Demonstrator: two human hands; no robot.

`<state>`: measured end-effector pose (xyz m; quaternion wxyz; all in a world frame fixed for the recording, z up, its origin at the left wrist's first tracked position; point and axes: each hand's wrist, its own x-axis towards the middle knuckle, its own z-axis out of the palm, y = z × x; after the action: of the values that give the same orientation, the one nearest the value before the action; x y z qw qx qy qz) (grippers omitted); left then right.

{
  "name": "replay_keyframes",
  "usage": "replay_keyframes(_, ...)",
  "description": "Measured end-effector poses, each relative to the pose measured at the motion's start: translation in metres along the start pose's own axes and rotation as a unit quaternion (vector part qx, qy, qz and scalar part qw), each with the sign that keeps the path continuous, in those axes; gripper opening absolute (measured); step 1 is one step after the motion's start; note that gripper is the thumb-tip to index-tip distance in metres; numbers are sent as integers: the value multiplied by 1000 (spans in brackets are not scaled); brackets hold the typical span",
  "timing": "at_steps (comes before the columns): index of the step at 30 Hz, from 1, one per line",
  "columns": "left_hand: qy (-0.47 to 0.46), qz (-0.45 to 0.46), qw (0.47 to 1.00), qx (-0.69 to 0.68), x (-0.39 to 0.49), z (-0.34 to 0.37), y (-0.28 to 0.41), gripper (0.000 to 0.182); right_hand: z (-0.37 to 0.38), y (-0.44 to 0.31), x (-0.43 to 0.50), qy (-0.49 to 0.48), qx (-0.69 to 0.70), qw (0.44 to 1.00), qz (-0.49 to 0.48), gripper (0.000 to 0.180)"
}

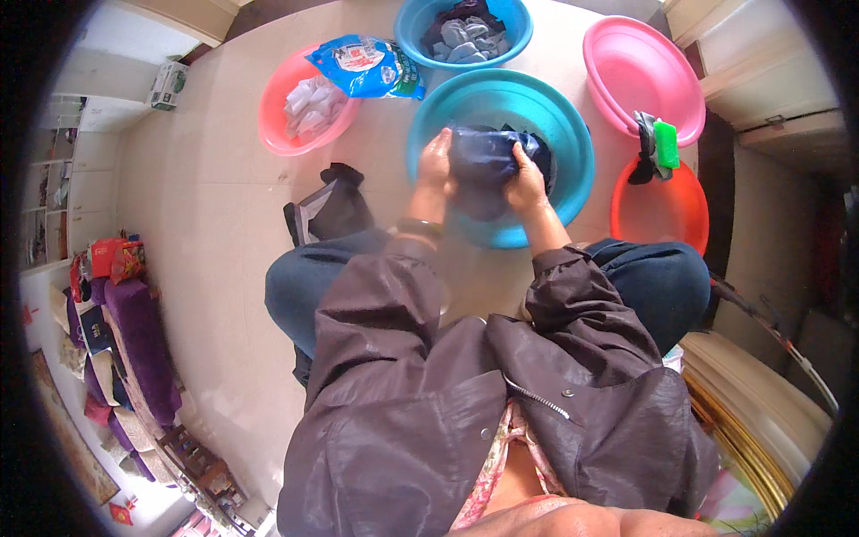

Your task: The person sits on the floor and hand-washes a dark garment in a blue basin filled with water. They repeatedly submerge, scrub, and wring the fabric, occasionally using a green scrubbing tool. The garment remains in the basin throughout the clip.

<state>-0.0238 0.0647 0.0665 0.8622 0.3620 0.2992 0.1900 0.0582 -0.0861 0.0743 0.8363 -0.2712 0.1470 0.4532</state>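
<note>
Over a teal plastic basin [570, 194] I hold a wet dark navy cloth [484, 158] stretched between both hands. My left hand [436, 160] grips its left end, and a dark bangle circles that wrist. At the other end my right hand [527, 180] is closed on the cloth, thumb on top. More dark fabric hangs below and lies in the basin behind it; the cloth hides much of the basin's inside. What kind of garment it is I cannot tell.
A blue basin [407, 47] with grey and dark clothes stands beyond. Left are a pink basin [272, 127] of white cloth, a blue detergent bag [372, 67] and a dark fabric item [339, 208]. Right are a pink basin [644, 67], a green soap bar [666, 144] and a red basin [661, 208].
</note>
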Motion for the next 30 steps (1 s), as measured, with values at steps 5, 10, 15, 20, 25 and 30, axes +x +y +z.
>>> replay_keyframes(5, -40, 227, 867, 442, -73, 84, -24, 31, -3, 9, 2, -91, 45, 984, 144, 39)
replay_keyframes(10, 112, 233, 749, 610, -74, 91, -2, 32, 2, 37, -3, 28, -12, 994, 107, 29)
replay_keyframes(15, 182, 261, 767, 557, -63, 76, -21, 30, -32, 43, 22, -61, -131, 989, 38, 27)
replay_keyframes(20, 169, 280, 789, 519, -66, 68, -34, 34, -18, 40, 15, 42, -283, 958, -13, 28)
replay_keyframes(25, 141, 250, 841, 459, -18, 23, 29, 49, 76, 29, -36, 117, -486, 832, -242, 33)
replay_keyframes(30, -117, -32, 975, 185, -16, 21, 75, 38, 107, 12, -52, -22, -729, 641, -238, 30)
